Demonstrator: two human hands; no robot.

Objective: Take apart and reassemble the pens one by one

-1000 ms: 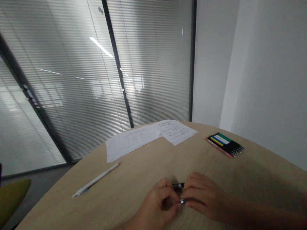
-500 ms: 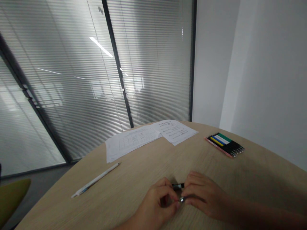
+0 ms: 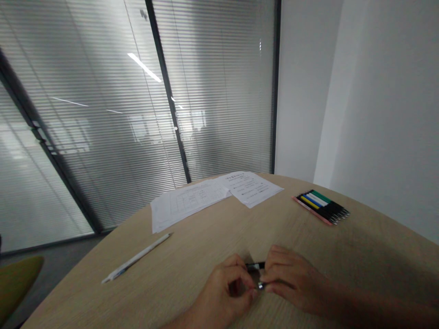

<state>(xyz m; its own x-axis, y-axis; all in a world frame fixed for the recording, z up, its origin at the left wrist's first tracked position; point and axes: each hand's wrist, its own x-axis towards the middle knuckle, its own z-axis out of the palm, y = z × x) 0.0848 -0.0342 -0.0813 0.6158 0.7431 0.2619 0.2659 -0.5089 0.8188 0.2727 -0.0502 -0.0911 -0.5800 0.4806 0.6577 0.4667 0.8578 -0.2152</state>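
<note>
My left hand (image 3: 224, 290) is closed low in the view, thumb and forefinger pinched together; whatever lies in that pinch is too small to make out. Facing it, my right hand (image 3: 291, 278) is closed, with a small silver pen tip (image 3: 261, 285) at its thumb and forefinger, close to the left fingertips. A short length of black pen barrel (image 3: 255, 266) bridges the gap between the fingers of both hands, its ends hidden in them. Both hands are just over the wooden table (image 3: 202, 242).
Right of centre, several pens (image 3: 320, 206) with black, yellow, blue, white and green parts lie in a row. Printed sheets of paper (image 3: 192, 201) lie at the far edge. To the left rests a white pen (image 3: 137, 258). A yellow-green chair (image 3: 20, 283) stands beyond the table's left edge.
My right hand has shifted very slightly to the right, so a little more of the black barrel shows. The left hand and the other things have not moved.
</note>
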